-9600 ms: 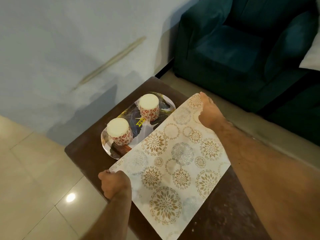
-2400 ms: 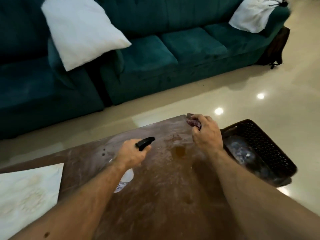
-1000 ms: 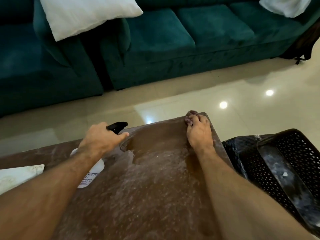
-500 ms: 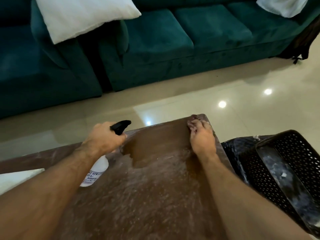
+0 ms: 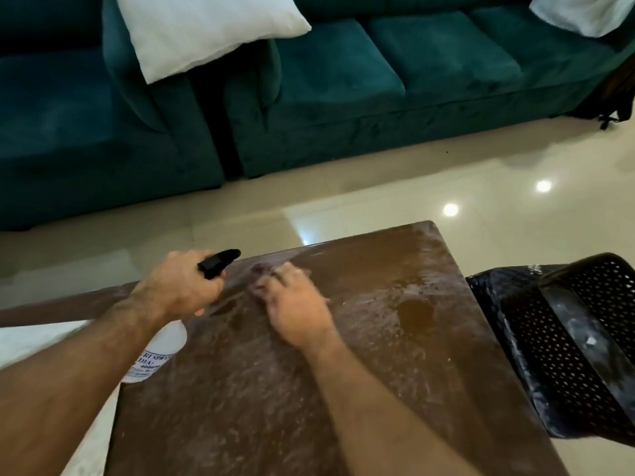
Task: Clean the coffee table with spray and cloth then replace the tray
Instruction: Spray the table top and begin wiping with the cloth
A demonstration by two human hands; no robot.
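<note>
A teal sofa (image 5: 395,80) spans the far side of the room, with a separate teal armchair (image 5: 86,132) standing just beside its left end. A white cushion (image 5: 206,29) leans across the gap between the two, and a second white cushion (image 5: 584,12) lies at the sofa's right end. The cream tiled floor (image 5: 378,187) between sofa and desk reflects two ceiling lights.

The brown desk (image 5: 343,389) fills the lower centre of the view. Its far right portion is dark and wet, with a small puddle (image 5: 415,312) near the right edge; the near portion carries pale streaks and residue. A pale mat (image 5: 20,341) shows at the left edge of the view, partly hidden by the left forearm.

A black perforated basket (image 5: 567,338) stands just beside the right edge of the desk, with whitish marks on its inner walls.

The left hand (image 5: 178,286) grasps the neck of the spray bottle (image 5: 161,348), fingers curled round it below the black trigger head (image 5: 220,262). The bottle is white, carries a printed label, and is held tilted above the desk's left part, nozzle pointing to the far right.

The right hand (image 5: 292,304) lies palm down on the desk near its far edge, fingers bent and pressing on the cloth (image 5: 257,269). The cloth is dark, blurred, and mostly covered by the fingers. The two hands are near each other but apart.
</note>
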